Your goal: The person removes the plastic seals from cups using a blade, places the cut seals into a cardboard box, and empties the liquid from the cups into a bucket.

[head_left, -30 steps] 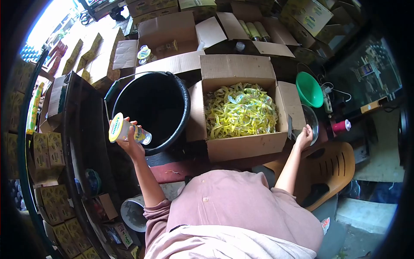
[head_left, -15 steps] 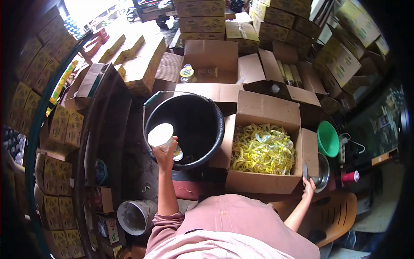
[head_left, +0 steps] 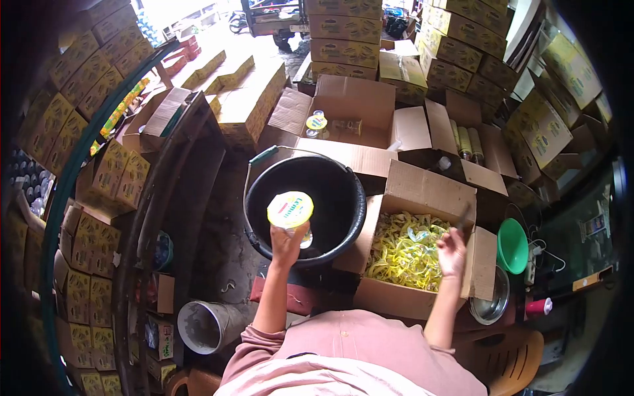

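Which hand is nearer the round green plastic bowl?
Right hand: over the brown cardboard box, left of the green bowl. Left hand: farther left, at the round black bucket.

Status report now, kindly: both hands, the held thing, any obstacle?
Left hand gripping Lemon cup over black bucket. Right hand above carton of yellow strips, blurred blade-like tool at its fingers. Bucket handle clear of left hand.
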The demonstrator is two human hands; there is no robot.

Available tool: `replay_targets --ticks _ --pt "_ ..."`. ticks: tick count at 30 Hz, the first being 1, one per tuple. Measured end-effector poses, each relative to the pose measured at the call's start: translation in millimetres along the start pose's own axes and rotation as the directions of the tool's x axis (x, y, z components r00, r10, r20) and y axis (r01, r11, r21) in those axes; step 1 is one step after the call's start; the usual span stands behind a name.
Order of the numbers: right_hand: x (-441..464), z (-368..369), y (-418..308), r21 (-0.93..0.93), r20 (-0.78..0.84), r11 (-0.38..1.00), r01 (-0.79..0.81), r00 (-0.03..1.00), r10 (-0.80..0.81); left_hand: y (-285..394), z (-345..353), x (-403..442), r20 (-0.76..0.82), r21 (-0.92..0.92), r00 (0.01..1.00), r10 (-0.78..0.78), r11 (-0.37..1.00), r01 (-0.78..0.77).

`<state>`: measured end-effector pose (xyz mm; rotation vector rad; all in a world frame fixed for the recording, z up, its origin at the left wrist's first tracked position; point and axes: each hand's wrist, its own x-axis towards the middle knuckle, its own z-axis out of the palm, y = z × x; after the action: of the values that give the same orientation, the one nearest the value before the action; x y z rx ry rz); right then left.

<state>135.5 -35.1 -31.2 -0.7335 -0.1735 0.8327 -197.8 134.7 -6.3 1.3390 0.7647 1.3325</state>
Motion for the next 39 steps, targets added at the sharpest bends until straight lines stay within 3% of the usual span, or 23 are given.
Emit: replay_targets --ticks 1,5,8,12,15,20,24,28,34,36,39 --pt "2 24 15 -0.048 0.044 0.996 -0.081 0.996 0.083 -4 3 -1 -0.022 -0.038 1.000 -0.002 0.999 0.002" --pt "2 77 69 -0.055 0.179 0.946 -0.321 0.928 0.326 0 9 -2 0.010 0.123 0.999 -0.037 0.992 0.036" --pt "-3 101 94 -0.105 0.322 0.925 -0.364 0.868 0.378 -13 3 -1 0.012 0.114 0.999 -0.030 0.993 0.028" --pt "-7 125 106 -0.224 0.325 0.907 -0.357 0.850 0.415 -13 7 -1 -0.089 0.119 0.996 0.029 0.993 -0.018" --pt "-8 138 104 -0.257 0.319 0.894 -0.366 0.842 0.436 -14 3 -1 -0.064 0.244 0.998 -0.015 0.969 0.031" --pt "-9 154 101 -0.483 0.437 0.874 -0.041 0.854 0.282 -20 2 1 -0.052 0.222 0.999 0.000 0.975 0.012" --pt "-16 169 91 -0.636 0.482 0.751 0.177 0.851 0.207 -12 7 1 -0.052 0.258 0.998 0.032 0.966 -0.018" --pt "-20 176 86 -0.644 0.534 0.729 0.231 0.819 0.212 -9 8 3 -0.007 0.311 0.999 0.052 0.949 -0.047" --pt "-27 196 81 -0.636 0.719 0.409 0.654 0.695 0.006 4 16 6 -0.061 0.347 0.983 0.172 0.927 -0.141" --pt "-34 203 78 -0.620 0.737 0.402 0.674 0.676 0.005 6 16 6 -0.065 0.339 0.988 0.140 0.934 -0.110" --pt "-34 207 81 -0.542 0.831 0.260 0.799 0.556 0.024 0 14 7 -0.032 0.355 0.986 0.165 0.924 -0.143"
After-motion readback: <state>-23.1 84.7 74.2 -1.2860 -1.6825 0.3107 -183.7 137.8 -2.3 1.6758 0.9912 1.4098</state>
